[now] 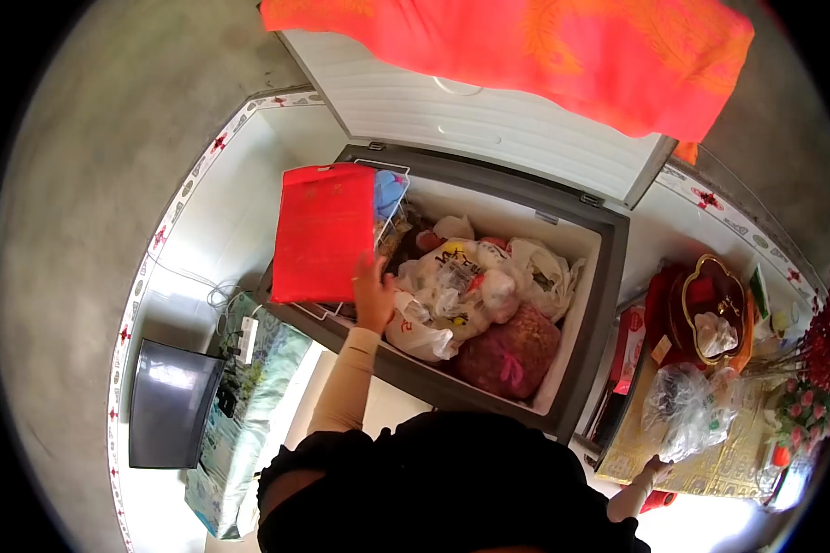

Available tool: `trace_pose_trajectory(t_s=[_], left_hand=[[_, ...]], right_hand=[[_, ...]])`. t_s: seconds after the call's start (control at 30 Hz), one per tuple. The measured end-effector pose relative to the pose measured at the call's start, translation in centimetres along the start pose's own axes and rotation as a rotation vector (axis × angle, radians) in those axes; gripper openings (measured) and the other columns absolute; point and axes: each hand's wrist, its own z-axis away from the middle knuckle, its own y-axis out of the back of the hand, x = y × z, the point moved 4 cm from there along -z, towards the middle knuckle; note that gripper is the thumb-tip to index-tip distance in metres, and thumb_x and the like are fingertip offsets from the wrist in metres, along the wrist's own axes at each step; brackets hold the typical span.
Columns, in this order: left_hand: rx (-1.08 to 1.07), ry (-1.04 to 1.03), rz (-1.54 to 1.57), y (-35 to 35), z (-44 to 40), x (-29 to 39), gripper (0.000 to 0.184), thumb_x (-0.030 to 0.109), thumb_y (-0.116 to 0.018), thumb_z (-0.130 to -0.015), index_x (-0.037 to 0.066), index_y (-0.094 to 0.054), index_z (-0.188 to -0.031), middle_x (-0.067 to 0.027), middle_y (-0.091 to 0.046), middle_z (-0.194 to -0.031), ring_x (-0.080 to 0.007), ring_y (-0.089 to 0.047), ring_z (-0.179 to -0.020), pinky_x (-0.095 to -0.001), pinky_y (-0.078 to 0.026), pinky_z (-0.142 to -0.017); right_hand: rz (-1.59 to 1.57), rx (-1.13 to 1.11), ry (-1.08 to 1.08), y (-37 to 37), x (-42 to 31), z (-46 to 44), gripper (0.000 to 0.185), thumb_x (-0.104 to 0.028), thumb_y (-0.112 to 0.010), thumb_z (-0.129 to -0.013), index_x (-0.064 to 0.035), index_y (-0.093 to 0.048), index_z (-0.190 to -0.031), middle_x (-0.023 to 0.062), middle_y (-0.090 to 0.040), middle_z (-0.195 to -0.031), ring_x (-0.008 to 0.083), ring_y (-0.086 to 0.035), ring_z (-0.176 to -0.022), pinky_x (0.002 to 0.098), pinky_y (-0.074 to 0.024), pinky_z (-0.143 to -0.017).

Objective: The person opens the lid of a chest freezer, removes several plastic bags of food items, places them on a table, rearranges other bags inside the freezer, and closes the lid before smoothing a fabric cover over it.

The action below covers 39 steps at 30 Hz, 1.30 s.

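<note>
A flat red bag (321, 235) with a small slot in its top edge lies over a white wire basket (398, 207) at the left end of an open chest freezer (581, 369). My left hand (373, 293) reaches to the bag's lower right edge, fingers apart and touching it. Inside the freezer are white plastic bags (443, 286) and a dark red full bag (512, 355) tied with pink. Far to the right, my right hand (653, 468) is closed on the lower edge of a clear plastic bag (682, 410) above a gold-covered table.
The raised freezer lid (470, 101) carries a red-orange cloth (526, 41). On the right table (710, 465) stand a dark red tray (710, 309) and flowers (802, 415). At left are a dark monitor (171, 405) and a power strip (246, 341).
</note>
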Motion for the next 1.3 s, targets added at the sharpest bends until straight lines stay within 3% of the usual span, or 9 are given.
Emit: trace_pose_trajectory(t_s=[0.27, 0.33, 0.47, 0.63, 0.8, 0.93, 1.17, 1.23, 1.3], left_hand=[[0.118, 0.372, -0.794, 3.6, 1.6, -22.2, 0.068, 0.037, -0.06, -0.071, 0.002, -0.038, -0.125, -0.0234, -0.034, -0.13, -0.0355, -0.021, -0.128, -0.0498, -0.03, -0.098], [-0.055, 0.856, -0.683, 7.1, -0.6, -21.7, 0.081, 0.043, -0.065, -0.066, 0.001, -0.033, -0.128, -0.0233, -0.032, -0.132, -0.0357, -0.023, -0.127, -0.0487, -0.032, -0.097], [-0.137, 0.853, -0.316, 6.8, -2.3, -29.7, 0.077, 0.042, -0.073, -0.061, 0.0, -0.045, -0.119, -0.018, -0.051, -0.116, -0.0318, -0.047, -0.109, -0.0424, -0.041, -0.089], [-0.455, 0.891, 0.421, 6.4, -2.4, -26.2, 0.053, 0.022, -0.076, -0.062, 0.0, -0.057, -0.107, -0.0112, -0.063, -0.097, -0.0212, -0.06, -0.09, -0.0341, -0.046, -0.078], [-0.143, 0.7, 0.878, 4.2, -1.5, -19.6, 0.042, 0.008, -0.07, -0.066, 0.0, -0.056, -0.104, -0.0089, -0.062, -0.094, -0.02, -0.06, -0.082, -0.0317, -0.048, -0.074], [-0.17, 0.726, 0.895, 8.1, -4.0, -13.0, 0.044, 0.005, -0.068, -0.066, 0.0, -0.053, -0.107, -0.0074, -0.061, -0.094, -0.0191, -0.059, -0.082, -0.032, -0.047, -0.076], [-0.315, 0.082, -0.06, 7.8, -2.8, -2.7, 0.034, 0.016, -0.06, -0.072, 0.003, -0.051, -0.103, -0.0175, -0.059, -0.073, -0.0366, -0.057, -0.066, -0.0434, -0.046, -0.056], [-0.452, 0.202, -0.066, 5.4, -1.7, 1.2, 0.071, 0.016, -0.062, -0.071, 0.009, -0.027, -0.132, -0.0185, -0.06, -0.08, -0.0372, -0.058, -0.067, -0.0456, -0.045, -0.057], [-0.453, 0.094, -0.049, 1.8, 0.4, 3.6, 0.078, 0.021, -0.061, -0.073, 0.006, -0.016, -0.135, -0.0203, -0.059, -0.075, -0.0374, -0.057, -0.06, -0.0456, -0.045, -0.054]], right_hand=[[-0.052, 0.144, 0.148, 3.5, 0.1, 2.1, 0.052, -0.018, -0.063, -0.069, -0.0003, -0.047, -0.114, 0.0212, -0.048, -0.115, 0.0355, -0.043, -0.11, 0.0419, -0.0348, -0.094], [-0.091, 0.183, 0.177, 3.9, 0.0, 3.0, 0.05, -0.017, -0.063, -0.07, 0.0005, -0.047, -0.114, 0.0218, -0.048, -0.115, 0.0366, -0.043, -0.11, 0.0425, -0.0342, -0.094], [-0.066, 0.247, 0.257, 5.5, -2.0, 5.7, 0.053, -0.018, -0.066, -0.069, 0.0008, -0.045, -0.115, 0.0233, -0.049, -0.113, 0.0373, -0.044, -0.108, 0.0437, -0.0369, -0.091], [-0.182, 0.341, 0.357, 6.6, -4.0, 8.4, 0.053, -0.017, -0.066, -0.071, 0.0003, -0.043, -0.115, 0.0225, -0.049, -0.112, 0.037, -0.046, -0.105, 0.0426, -0.0384, -0.089], [-0.419, 0.187, 0.352, 7.2, -6.4, 9.1, 0.054, -0.016, -0.062, -0.077, -0.0032, -0.036, -0.122, 0.0207, -0.046, -0.116, 0.0343, -0.053, -0.096, 0.0415, -0.0449, -0.08], [-0.567, 0.129, 0.386, 9.1, -10.8, 10.8, 0.052, -0.014, -0.061, -0.078, -0.0024, -0.038, -0.123, 0.0182, -0.044, -0.117, 0.0308, -0.053, -0.094, 0.0389, -0.0455, -0.078], [-0.714, 0.027, 0.564, 7.6, -17.7, 13.6, 0.049, -0.015, -0.062, -0.076, -0.0036, -0.041, -0.119, 0.0146, -0.047, -0.113, 0.0235, -0.056, -0.085, 0.0356, -0.0453, -0.074], [-0.769, -0.006, 0.605, 7.7, -19.8, 15.4, 0.05, -0.015, -0.062, -0.076, -0.0036, -0.041, -0.119, 0.0144, -0.048, -0.111, 0.023, -0.056, -0.084, 0.0353, -0.0452, -0.074], [-0.672, 0.019, 0.702, 8.3, -21.8, 17.5, 0.046, -0.014, -0.061, -0.075, -0.003, -0.044, -0.117, 0.0145, -0.051, -0.106, 0.022, -0.056, -0.081, 0.0337, -0.0453, -0.073]])
